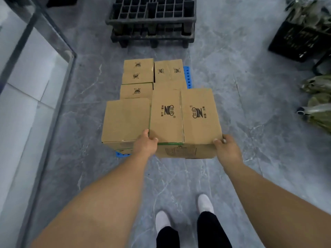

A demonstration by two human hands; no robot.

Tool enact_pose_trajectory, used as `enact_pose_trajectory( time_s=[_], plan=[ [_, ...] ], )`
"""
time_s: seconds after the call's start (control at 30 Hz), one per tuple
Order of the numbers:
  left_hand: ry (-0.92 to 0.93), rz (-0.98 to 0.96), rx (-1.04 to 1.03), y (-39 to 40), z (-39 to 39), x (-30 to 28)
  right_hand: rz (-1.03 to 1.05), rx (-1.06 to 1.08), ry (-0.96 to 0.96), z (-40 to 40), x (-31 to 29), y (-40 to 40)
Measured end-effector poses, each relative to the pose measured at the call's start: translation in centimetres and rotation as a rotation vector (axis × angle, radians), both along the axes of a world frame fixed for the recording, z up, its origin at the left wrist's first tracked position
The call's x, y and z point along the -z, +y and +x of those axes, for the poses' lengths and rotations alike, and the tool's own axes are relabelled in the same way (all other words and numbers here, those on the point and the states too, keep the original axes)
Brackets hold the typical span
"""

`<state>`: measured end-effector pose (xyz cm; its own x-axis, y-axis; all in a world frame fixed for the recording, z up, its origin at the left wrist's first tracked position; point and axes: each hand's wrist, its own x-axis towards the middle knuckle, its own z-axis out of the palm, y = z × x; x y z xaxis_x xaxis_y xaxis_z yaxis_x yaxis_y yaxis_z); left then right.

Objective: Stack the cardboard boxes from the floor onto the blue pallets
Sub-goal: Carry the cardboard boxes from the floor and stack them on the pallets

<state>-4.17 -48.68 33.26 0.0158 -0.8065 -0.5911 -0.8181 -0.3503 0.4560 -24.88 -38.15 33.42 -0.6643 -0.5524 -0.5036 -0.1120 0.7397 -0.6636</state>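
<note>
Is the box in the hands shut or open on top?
Shut: the held box shows both top flaps lying flat, meeting at a centre seam.

Even, cool overhead light; soft shadows; wide-angle bending at edges; slight blur thru-out.

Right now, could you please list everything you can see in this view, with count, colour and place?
held box: one, brown, gripped at its near corners over the stack
stacked boxes: at least five, brown, on the pallet
blue pallet: one visible, blue, edges showing under the boxes
black pallets: two stacked, black, far centre floor
black crate: one, black, far right
green bags: several, olive, right edge
glass partition: one, clear, left
shoes: two, white, bottom
left hand: on the box's near left corner
right hand: on its near right corner
</note>
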Motion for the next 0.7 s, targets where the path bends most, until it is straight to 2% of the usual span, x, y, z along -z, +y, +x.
enact_pose_trajectory(
  time_s=[0.3,0.5,0.7],
  plan=[
    [-0.043,-0.018,-0.088,-7.2,-2.2,10.0,-0.085,-0.092,-0.055,-3.4,10.7,-8.9],
    [-0.121,-0.036,-0.061,-8.4,-2.2,15.4,-0.071,-0.118,-0.059,-3.7,16.5,-10.5],
    [-0.167,-0.071,-0.076,-9.2,-2.4,18.3,-0.091,-0.09,-0.123,-3.4,19.8,-10.5]
  ],
)
